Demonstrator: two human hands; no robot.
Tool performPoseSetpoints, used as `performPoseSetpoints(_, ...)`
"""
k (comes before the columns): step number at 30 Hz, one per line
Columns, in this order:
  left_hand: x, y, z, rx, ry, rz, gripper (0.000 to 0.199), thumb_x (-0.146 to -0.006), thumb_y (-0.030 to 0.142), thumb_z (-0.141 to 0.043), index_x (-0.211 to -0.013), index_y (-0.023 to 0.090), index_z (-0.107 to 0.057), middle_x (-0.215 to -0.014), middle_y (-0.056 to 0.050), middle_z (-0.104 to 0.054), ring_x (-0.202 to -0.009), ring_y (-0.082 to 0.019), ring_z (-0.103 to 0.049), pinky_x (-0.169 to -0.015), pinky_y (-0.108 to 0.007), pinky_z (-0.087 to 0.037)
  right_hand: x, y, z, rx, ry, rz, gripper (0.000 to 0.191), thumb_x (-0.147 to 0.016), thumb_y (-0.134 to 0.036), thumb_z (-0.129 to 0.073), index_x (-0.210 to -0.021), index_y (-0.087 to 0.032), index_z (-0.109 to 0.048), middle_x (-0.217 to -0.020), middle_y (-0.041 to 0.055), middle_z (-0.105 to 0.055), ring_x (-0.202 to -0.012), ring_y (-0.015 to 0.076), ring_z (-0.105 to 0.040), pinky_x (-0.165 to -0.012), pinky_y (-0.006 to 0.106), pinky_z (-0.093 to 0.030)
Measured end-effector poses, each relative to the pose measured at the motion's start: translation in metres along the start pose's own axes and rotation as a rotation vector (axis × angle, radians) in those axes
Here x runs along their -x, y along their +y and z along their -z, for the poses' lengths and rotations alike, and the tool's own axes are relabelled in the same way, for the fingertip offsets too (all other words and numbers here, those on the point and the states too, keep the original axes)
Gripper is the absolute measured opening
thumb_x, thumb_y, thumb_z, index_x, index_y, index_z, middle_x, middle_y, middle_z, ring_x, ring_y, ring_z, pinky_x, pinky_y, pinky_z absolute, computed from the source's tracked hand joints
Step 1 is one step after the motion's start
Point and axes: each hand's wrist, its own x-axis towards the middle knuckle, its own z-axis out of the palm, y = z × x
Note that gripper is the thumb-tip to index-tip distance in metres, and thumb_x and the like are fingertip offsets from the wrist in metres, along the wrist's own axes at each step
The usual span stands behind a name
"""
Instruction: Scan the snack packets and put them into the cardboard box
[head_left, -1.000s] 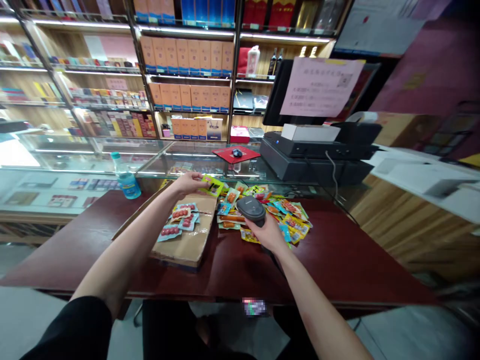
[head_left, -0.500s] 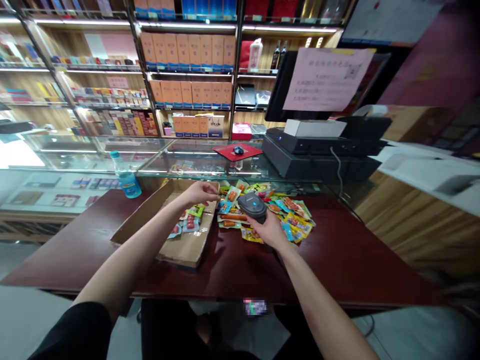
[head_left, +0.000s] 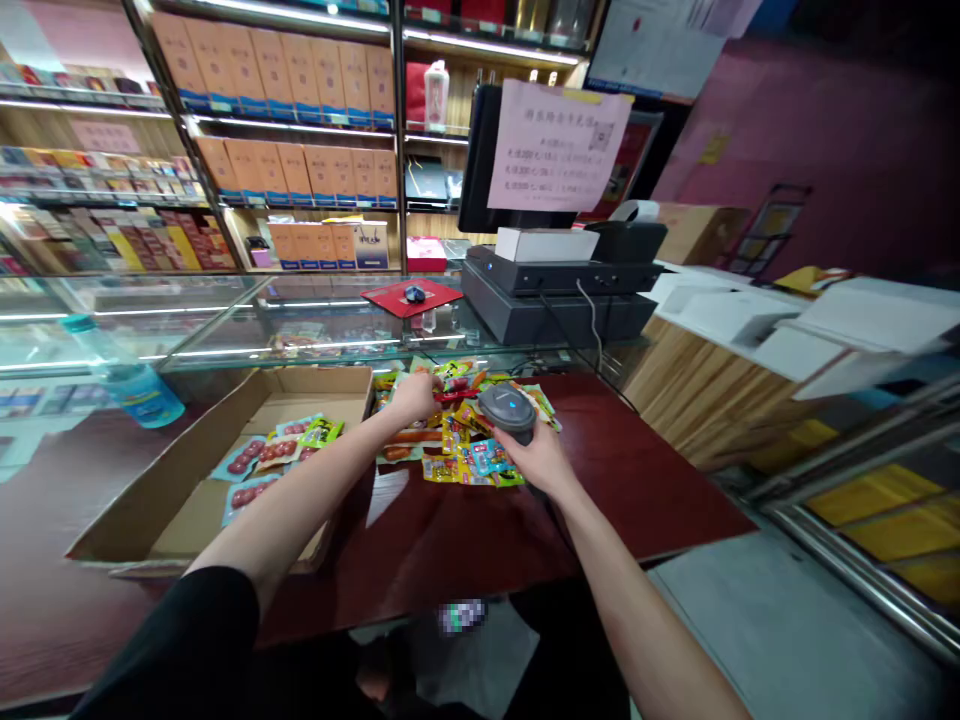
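Note:
My right hand (head_left: 536, 460) is wrapped round the handle of a dark grey barcode scanner (head_left: 508, 408), which is held over a heap of snack packets (head_left: 457, 440). My left hand (head_left: 415, 398) reaches to the far part of the heap, its fingers curled together at the end of a red snack packet (head_left: 459, 394); the fingertips are partly hidden. Left of the heap lies a shallow cardboard box (head_left: 165, 480). Inside it are several clear-and-blue packets of small sausages (head_left: 246, 458) and a green packet (head_left: 321, 432). My left forearm passes over the box's right side.
A bottle of blue liquid (head_left: 139, 385) stands at the table's left. Behind the table are a glass display counter (head_left: 315, 310), a red mouse pad (head_left: 390, 297) and a monitor with a paper sign (head_left: 559, 150). A cable runs down at the right of the counter.
My left hand has moved from above the cardboard box's right edge to the packet heap. The view has turned right; my right hand still holds the scanner over the heap.

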Motion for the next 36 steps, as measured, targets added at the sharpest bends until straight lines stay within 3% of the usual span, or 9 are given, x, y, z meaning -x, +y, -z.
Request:
performPoseSetpoints(5, -0.003, 0.012, -0.012, -0.205, 0.058, -0.064, 0.034, -0.073, 0.034, -0.07, -0.105, 0.021, -0.073, -0.104, -0.013, -0.064, -0.099, -0.028, -0.061, -0.079, -0.033, -0.048, 0.004, 0.002, 0.007, -0.018, 0.011, -0.01, 0.029, -0.075, -0.041, -0.064, -0.09, -0.016, -0.068, -0.075, 0.0096, -0.072, -0.081, 0.0273, -0.069, -0.071, 0.035, -0.054)
performPoseSetpoints(11, 0.012, 0.006, -0.005, -0.24, 0.043, -0.224, 0.022, -0.074, 0.021, -0.066, -0.093, 0.019, -0.076, -0.101, -0.014, -0.063, -0.102, -0.028, -0.057, -0.08, -0.033, -0.046, 0.007, 0.003, 0.003, 0.0, -0.009, -0.005, 0.03, -0.076, -0.042, -0.063, -0.089, -0.016, -0.068, -0.071, 0.0091, -0.071, -0.078, 0.0277, -0.069, -0.068, 0.035, -0.053)
performPoseSetpoints(14, 0.024, -0.005, 0.007, -0.145, 0.035, -0.264, 0.019, -0.07, 0.016, -0.068, -0.087, 0.018, -0.075, -0.096, -0.012, -0.066, -0.095, -0.027, -0.06, -0.079, -0.033, -0.046, 0.008, 0.003, -0.001, 0.007, -0.015, -0.003, 0.031, -0.076, -0.043, -0.064, -0.09, -0.016, -0.068, -0.069, 0.0081, -0.07, -0.077, 0.0273, -0.069, -0.068, 0.035, -0.052)
performPoseSetpoints(17, 0.04, -0.019, 0.022, 0.132, 0.01, -0.132, 0.019, -0.07, 0.019, -0.068, -0.088, 0.017, -0.074, -0.082, -0.007, -0.069, -0.077, -0.022, -0.064, -0.073, -0.03, -0.048, 0.009, -0.003, -0.005, -0.016, -0.021, -0.003, 0.033, -0.075, -0.043, -0.065, -0.092, -0.015, -0.068, -0.066, 0.0069, -0.069, -0.073, 0.0267, -0.068, -0.064, 0.035, -0.052)
performPoseSetpoints(20, 0.063, -0.032, 0.035, 0.269, 0.196, -0.079, 0.022, -0.073, 0.019, -0.066, -0.093, 0.018, -0.074, -0.086, -0.006, -0.07, -0.082, -0.021, -0.064, -0.078, -0.031, -0.049, 0.01, -0.015, -0.011, -0.086, -0.047, -0.037, 0.033, -0.074, -0.044, -0.066, -0.09, -0.015, -0.068, -0.059, 0.0056, -0.067, -0.059, 0.0239, -0.065, -0.055, 0.033, -0.05)
performPoseSetpoints(23, 0.084, -0.041, 0.044, 0.152, 0.492, -0.205, 0.029, -0.075, 0.012, -0.06, -0.098, 0.022, -0.073, -0.109, -0.007, -0.064, -0.102, -0.023, -0.06, -0.092, -0.035, -0.046, 0.008, -0.031, -0.025, -0.278, -0.161, -0.111, 0.033, -0.077, -0.049, -0.065, -0.084, -0.017, -0.068, -0.054, 0.0047, -0.065, -0.041, 0.0184, -0.056, -0.042, 0.031, -0.044)
performPoseSetpoints(25, 0.091, -0.044, 0.047, 0.111, 0.582, -0.242, 0.032, -0.075, 0.01, -0.058, -0.1, 0.024, -0.073, -0.119, -0.008, -0.059, -0.107, -0.023, -0.058, -0.094, -0.036, -0.046, 0.006, -0.041, -0.036, -0.453, -0.225, -0.138, 0.035, -0.077, -0.051, -0.065, -0.083, -0.017, -0.068, -0.064, 0.0075, -0.07, -0.045, 0.0189, -0.059, -0.039, 0.03, -0.045)
performPoseSetpoints(30, 0.09, -0.045, 0.044, 0.208, 0.603, -0.193, 0.034, -0.075, 0.007, -0.057, -0.1, 0.025, -0.071, -0.134, -0.004, -0.053, -0.107, -0.02, -0.06, -0.086, -0.031, -0.052, -0.001, -0.058, -0.056, -0.644, -0.231, -0.107, 0.042, -0.072, -0.048, -0.072, -0.102, -0.018, -0.067, -0.097, 0.0107, -0.073, -0.071, 0.0249, -0.071, -0.053, 0.034, -0.058)
performPoseSetpoints(36, 0.077, -0.045, 0.027, 0.493, 0.534, -0.088, 0.03, -0.07, 0.009, -0.062, -0.097, 0.017, -0.071, -0.124, -0.01, -0.059, -0.109, -0.022, -0.06, -0.08, -0.028, -0.055, 0.001, -0.052, -0.057, -0.528, -0.243, -0.123, 0.036, -0.076, -0.047, -0.068, -0.097, -0.019, -0.065, -0.075, 0.0071, -0.072, -0.056, 0.0211, -0.067, -0.043, 0.03, -0.052)
